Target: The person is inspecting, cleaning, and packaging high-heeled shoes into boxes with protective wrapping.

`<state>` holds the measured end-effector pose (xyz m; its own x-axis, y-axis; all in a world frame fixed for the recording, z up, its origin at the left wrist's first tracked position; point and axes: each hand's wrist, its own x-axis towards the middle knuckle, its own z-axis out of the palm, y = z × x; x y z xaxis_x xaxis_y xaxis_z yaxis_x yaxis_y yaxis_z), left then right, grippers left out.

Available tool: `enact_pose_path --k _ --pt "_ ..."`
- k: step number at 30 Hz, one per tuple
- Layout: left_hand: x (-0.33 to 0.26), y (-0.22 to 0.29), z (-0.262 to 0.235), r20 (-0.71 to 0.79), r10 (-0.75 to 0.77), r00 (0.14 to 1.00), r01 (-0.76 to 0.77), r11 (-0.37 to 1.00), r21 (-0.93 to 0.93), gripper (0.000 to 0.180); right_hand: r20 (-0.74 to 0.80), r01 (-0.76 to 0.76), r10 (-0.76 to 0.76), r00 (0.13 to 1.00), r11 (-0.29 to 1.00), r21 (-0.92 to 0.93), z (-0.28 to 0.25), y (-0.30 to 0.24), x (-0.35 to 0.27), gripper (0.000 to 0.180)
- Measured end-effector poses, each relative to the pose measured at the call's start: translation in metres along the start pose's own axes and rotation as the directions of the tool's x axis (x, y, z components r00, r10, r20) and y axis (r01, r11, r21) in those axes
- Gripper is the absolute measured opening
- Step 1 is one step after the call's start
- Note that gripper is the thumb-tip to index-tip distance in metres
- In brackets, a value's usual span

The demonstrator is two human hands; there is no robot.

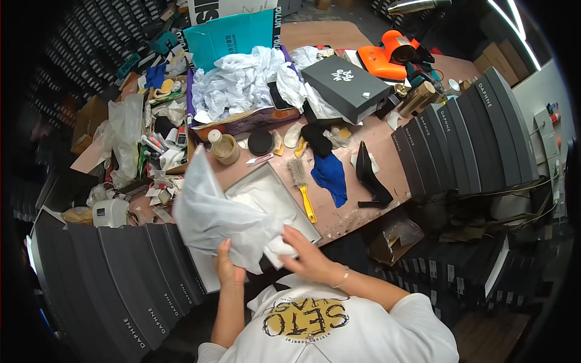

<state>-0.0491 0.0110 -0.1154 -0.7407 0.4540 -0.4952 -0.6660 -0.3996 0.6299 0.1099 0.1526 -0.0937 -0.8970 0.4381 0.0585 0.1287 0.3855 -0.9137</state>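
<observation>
A white wrap (218, 212) rises just ahead of a worker's hands, its long axis slanting up and left, above the open box (293, 202) on the table (387, 157). The left hand (230, 266), nearer its peak, pinches the near edge; the right hand (310, 257) meets its right side, fingers blurred, grip unclear.

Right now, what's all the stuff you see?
Open box: one, grey, front
Thin wrapping: one, white, front
Brush: one, yellow, middle
Cloth: one, blue, beside brush
Heeled shoe: one, black, by cloth
Carton: one, purple, back
Crumpled paper: lots, white, in carton
Jar: one, amber, by carton
Closed box: one, grey, back right
Gadget: one, orange, far back
Stacked boxes: many, grey, both sides
Other clutter: uncountable, mixed, around
Table: one, pinkish, beneath
Left hand, right hand: two, bare, at wrapping
</observation>
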Motion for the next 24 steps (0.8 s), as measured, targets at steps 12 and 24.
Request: enact_pose_path --k 12,24 --pt "0.069 -0.082 0.012 0.795 -0.359 0.489 -0.853 -0.387 0.350 0.067 -0.347 0.074 0.648 0.678 0.410 0.909 -0.094 0.070 -0.073 0.051" --pt "0.125 0.092 0.037 0.367 0.205 0.907 -0.298 0.930 0.216 0.016 0.069 -0.333 0.388 0.919 0.671 0.663 -0.053 0.068 0.014 0.035"
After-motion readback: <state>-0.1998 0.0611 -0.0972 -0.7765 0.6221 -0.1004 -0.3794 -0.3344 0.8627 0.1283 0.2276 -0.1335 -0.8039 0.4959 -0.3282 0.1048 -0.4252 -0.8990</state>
